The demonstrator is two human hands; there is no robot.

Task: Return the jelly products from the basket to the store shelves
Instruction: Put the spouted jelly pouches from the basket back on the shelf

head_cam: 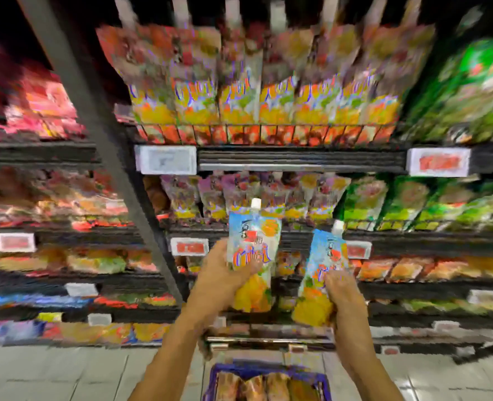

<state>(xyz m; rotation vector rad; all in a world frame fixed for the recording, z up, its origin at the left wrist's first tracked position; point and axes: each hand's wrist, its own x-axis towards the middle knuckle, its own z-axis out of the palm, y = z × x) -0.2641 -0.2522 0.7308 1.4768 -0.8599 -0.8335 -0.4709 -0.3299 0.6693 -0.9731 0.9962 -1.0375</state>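
Note:
My left hand (220,273) grips an upright blue and orange jelly pouch (254,247) with a white cap. My right hand (342,293) grips a second, matching jelly pouch (323,264), tilted slightly to the right. Both pouches are raised in front of the middle shelves. A row of similar orange pouches (262,105) stands behind a wire rail on the upper shelf. Below my arms sits the blue basket (268,370), which holds several more packets. The whole picture is blurred.
Purple and orange packets (239,195) fill the shelf just behind the raised pouches, green bags (430,198) lie to the right, and red packs (37,102) to the left. A grey upright post (95,120) slants across the left. Pale floor tiles (66,371) surround the basket.

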